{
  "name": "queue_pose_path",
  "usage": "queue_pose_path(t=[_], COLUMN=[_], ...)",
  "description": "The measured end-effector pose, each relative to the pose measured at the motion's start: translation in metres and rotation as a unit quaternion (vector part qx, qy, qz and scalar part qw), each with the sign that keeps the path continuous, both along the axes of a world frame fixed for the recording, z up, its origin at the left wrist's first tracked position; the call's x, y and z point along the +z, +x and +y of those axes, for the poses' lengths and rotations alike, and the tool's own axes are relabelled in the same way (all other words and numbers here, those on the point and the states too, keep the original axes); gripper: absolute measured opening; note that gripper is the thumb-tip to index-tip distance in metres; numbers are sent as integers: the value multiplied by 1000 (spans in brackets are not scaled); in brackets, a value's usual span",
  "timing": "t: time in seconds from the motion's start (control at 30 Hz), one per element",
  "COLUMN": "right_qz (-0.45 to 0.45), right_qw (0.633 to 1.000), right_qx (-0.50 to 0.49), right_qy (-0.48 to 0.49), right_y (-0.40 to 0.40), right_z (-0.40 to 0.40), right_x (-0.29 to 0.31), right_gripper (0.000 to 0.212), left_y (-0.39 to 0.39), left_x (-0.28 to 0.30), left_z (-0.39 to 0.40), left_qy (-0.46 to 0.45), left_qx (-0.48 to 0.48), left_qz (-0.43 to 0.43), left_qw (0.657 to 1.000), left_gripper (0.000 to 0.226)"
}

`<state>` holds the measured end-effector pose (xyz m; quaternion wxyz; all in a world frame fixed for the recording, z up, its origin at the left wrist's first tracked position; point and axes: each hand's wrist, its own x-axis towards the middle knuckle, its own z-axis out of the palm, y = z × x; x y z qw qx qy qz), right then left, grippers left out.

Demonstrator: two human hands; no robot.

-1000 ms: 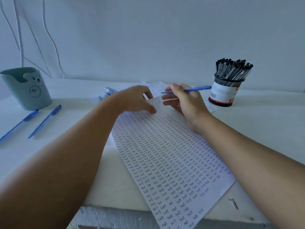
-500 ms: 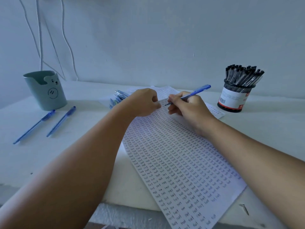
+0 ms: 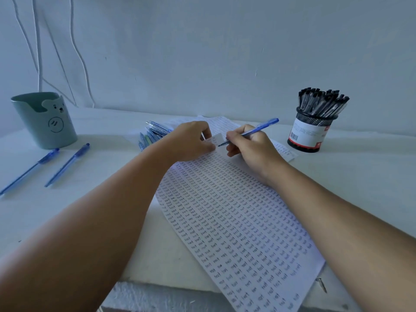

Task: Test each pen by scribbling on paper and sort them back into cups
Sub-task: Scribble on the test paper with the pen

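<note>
White table [image 3: 360, 176] against pale wall [image 3: 202, 52]; right hand [image 3: 249, 146] grips blue pen [image 3: 249, 132], tip on scribbled paper [image 3: 236, 221]; left hand [image 3: 191, 140], fingers curled, pins paper.

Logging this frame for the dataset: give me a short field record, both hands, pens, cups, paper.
right hand: grips blue pen, tip at the paper's far end
left hand: rests on the paper beside the tip, fingers curled
paper: sheet filled with rows of small marks, near corner over the table edge
green cup: far left, contents not visible
loose pens: two blue, on the table by the green cup
mesh cup: far right, full of black pens
pen pile: behind the left hand
</note>
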<state>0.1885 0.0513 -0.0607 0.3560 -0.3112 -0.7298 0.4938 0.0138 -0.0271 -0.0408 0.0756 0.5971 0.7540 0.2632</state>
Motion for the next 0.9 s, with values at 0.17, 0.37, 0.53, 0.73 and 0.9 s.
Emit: queue_pose_path(t=[0.17,0.37,0.53,0.73,0.9], right_qz=[-25,-17,-21,-30,-44], right_qw=[999,1000,1000,999,997], right_qx=[-1,-7,-14,-16,7], right_qy=[39,25,0,27,59], right_y=[2,3,1,1,3], right_z=[-2,-5,5,6,5], right_x=[1,3,11,6,3], right_gripper=[20,28,13,14,6], left_y=[2,2,6,6,7], left_x=[-1,-4,-5,-3,-1], left_z=[-1,-2,1,0,-4], left_qy=[-4,-2,-11,-14,-13], left_qx=[-4,-13,-23,-22,-29], left_qz=[-15,-41,-42,-43,-50], left_qw=[1000,999,999,999,998], left_gripper=[17,34,31,34,37])
